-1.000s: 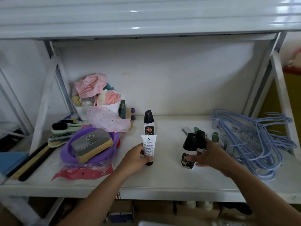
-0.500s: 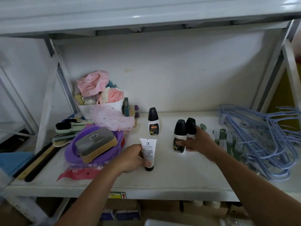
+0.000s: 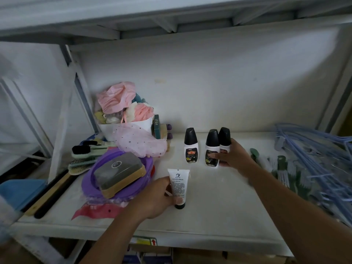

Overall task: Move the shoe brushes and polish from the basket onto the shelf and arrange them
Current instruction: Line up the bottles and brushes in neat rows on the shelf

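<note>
On the white shelf (image 3: 219,210), my left hand (image 3: 154,199) grips a white polish tube (image 3: 178,184) standing upside down on its black cap. Further back, my right hand (image 3: 233,156) holds two black-capped polish bottles (image 3: 211,149) upright and side by side. A third matching bottle (image 3: 191,146) stands free just left of them. At the left, a grey-and-tan shoe brush (image 3: 119,173) lies on a purple basket (image 3: 89,184). Behind it lie a green-handled brush with black bristles (image 3: 85,150) and another bristle brush (image 3: 80,166).
A white tub (image 3: 133,128) of pink cloths and a sheer pink cap sits at the back left. Blue wire hangers (image 3: 312,155) and green-handled brushes (image 3: 282,168) crowd the right side. Long dark and wooden sticks (image 3: 51,193) lie at the far left. Another shelf hangs overhead.
My right hand has carried the two bottles back toward the wall, beside the third bottle. My left hand keeps hold of the tube.
</note>
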`<state>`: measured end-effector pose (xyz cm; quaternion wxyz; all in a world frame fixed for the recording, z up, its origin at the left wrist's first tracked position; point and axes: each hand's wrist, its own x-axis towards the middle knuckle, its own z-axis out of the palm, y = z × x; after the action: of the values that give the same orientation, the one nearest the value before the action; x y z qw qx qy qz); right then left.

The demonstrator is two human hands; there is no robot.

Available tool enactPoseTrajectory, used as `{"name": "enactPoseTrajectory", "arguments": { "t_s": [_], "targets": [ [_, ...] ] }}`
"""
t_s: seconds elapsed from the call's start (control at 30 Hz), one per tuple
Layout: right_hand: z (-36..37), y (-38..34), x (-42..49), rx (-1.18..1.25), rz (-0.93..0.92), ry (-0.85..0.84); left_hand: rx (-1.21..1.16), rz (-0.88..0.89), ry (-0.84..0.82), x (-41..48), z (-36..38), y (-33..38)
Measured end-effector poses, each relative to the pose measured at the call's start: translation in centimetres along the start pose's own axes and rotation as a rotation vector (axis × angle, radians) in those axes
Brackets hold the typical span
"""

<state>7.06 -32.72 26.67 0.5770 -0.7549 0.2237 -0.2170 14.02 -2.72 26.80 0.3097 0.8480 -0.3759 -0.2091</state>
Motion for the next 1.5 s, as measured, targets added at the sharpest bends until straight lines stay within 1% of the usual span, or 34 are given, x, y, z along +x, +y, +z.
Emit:
{"name": "enactPoseTrajectory", "arguments": {
  "t_s": [0.33,0.57,0.93,1.07,1.17,1.23,1.37,1.5],
  "targets": [
    [0.2,1.3,0.7,0.1,0.004,0.092,0.053,0.016,0.02,-0.6,0.0,0.6],
    [-0.2,2.1,1.1,0.078,0.006,0.134,0.042,0.009,0.023,-0.9,0.0,0.7],
    [-0.9,1.8,0.6,-0.095,0.037,0.181,0.075,0.017,0.034,-0.6,0.3,1.1],
    [-1.4,1.6,-0.3,-0.256,0.044,0.193,0.091,0.029,0.05,-0.4,0.5,1.6],
    [-2.0,1.5,-1.5,-0.453,-0.029,0.194,0.106,0.047,0.068,-0.1,1.0,2.3],
    [-2.4,1.6,-2.2,-0.523,-0.063,0.158,0.104,0.066,0.078,0.1,1.4,2.8],
    [-3.9,1.7,-3.0,-0.512,-0.111,0.13,0.102,0.092,0.067,0.3,2.2,3.6],
    [-4.9,1.5,-3.4,-0.436,-0.103,0.138,0.102,0.089,0.055,0.4,2.5,3.8]
  ]
}}
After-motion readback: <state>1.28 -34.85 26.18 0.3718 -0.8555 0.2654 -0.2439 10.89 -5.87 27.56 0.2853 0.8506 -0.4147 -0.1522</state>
